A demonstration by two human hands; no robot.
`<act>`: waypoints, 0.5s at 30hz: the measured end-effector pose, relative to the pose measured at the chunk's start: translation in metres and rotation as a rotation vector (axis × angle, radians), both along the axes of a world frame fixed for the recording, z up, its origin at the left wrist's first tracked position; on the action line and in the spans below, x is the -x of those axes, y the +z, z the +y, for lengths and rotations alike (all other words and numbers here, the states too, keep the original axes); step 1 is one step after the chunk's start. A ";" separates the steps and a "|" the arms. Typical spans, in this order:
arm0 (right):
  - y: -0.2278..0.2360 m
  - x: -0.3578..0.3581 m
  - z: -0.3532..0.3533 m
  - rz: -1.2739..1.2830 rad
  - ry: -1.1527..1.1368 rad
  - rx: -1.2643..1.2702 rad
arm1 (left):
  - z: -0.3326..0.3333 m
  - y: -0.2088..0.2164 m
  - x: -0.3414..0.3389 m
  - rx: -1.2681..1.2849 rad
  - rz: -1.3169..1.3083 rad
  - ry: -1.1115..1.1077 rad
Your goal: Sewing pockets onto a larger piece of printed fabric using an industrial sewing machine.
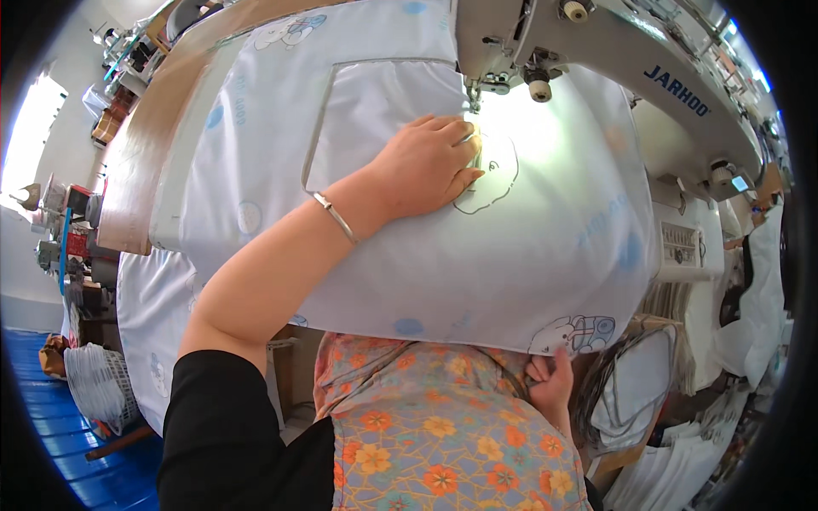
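Observation:
A wide sheet of white printed fabric (pixel 366 281), with blue dots and cartoon animals, is spread over the sewing table. On it lies a squarish white panel (pixel 375 102) with grey edging. My left hand (pixel 434 162) rests flat on the panel's right side, fingers stretched and thumb apart, just below the presser foot (pixel 475 100) of the sewing machine (pixel 588 51). Down at the fabric's near edge, my right hand (pixel 550 383) is closed, its fingers curled at the hem beside a printed animal; the grip itself is partly hidden.
Light from the machine falls on the fabric right of the needle. A wooden tabletop edge (pixel 141 162) runs along the left. Stacked white edged pieces (pixel 635 387) stand at lower right, and a white basket (pixel 102 383) is on the blue floor (pixel 77 451) at lower left.

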State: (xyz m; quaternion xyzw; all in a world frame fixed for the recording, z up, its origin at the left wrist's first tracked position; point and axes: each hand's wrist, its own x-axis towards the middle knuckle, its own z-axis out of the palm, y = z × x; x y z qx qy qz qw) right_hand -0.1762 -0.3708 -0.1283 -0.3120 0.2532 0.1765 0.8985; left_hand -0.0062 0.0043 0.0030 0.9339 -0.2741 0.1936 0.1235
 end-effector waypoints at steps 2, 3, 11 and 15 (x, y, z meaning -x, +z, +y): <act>0.002 -0.003 0.015 -0.103 0.049 0.071 | -0.006 0.001 0.006 -0.010 0.018 0.004; 0.002 -0.002 0.017 -0.209 0.108 0.140 | -0.008 0.002 0.009 -0.022 0.034 0.016; 0.020 0.001 0.021 -0.162 -0.027 0.468 | -0.007 0.005 0.016 0.000 0.075 0.039; 0.024 -0.003 0.013 -0.179 -0.036 0.465 | -0.004 0.006 0.013 0.010 0.114 0.050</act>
